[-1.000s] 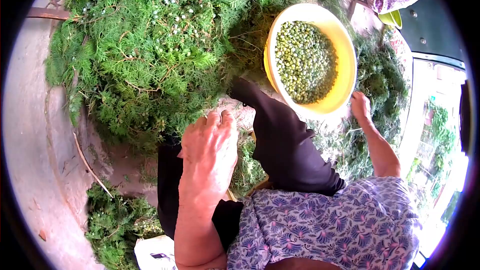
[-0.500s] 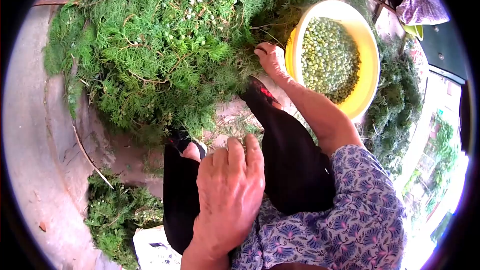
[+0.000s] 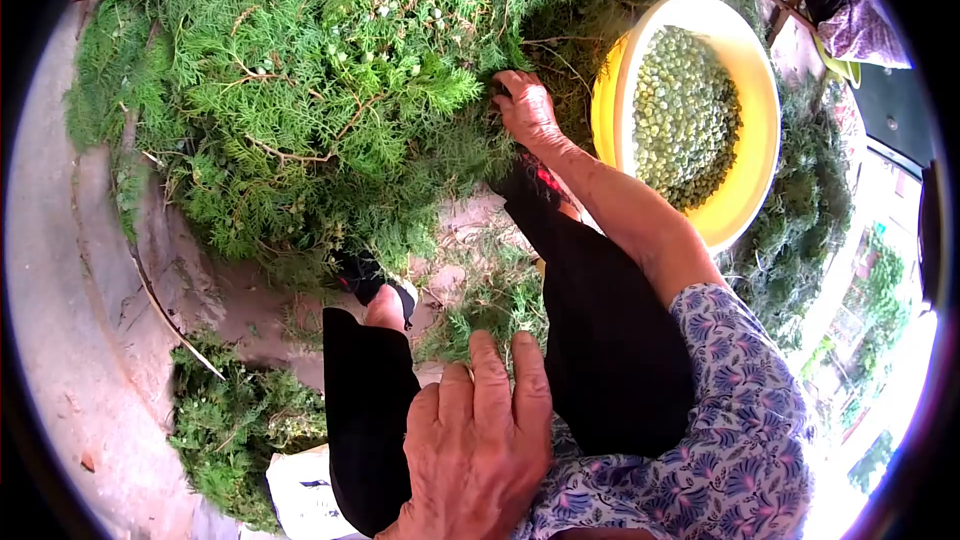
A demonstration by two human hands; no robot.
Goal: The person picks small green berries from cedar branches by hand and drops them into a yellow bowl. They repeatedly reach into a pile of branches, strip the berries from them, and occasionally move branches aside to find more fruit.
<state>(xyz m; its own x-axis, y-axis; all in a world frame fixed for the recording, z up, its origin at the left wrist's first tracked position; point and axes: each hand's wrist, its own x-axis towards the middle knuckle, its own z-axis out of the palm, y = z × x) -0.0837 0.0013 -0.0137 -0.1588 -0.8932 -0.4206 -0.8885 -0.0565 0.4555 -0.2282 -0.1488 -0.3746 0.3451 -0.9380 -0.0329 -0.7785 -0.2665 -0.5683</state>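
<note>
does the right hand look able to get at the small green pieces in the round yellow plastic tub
Probably yes: the right hand is near the tub, and nothing visible covers the small green pieces, though it would likely have to lift over the rim.

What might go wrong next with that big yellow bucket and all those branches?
The bare right arm passes near the round yellow plastic-looking bucket, so a bump might spill its small green cones.

The bare right hand is at the edge of the feathery green branches; thin brown woody twigs there might scratch its fingers.
</note>
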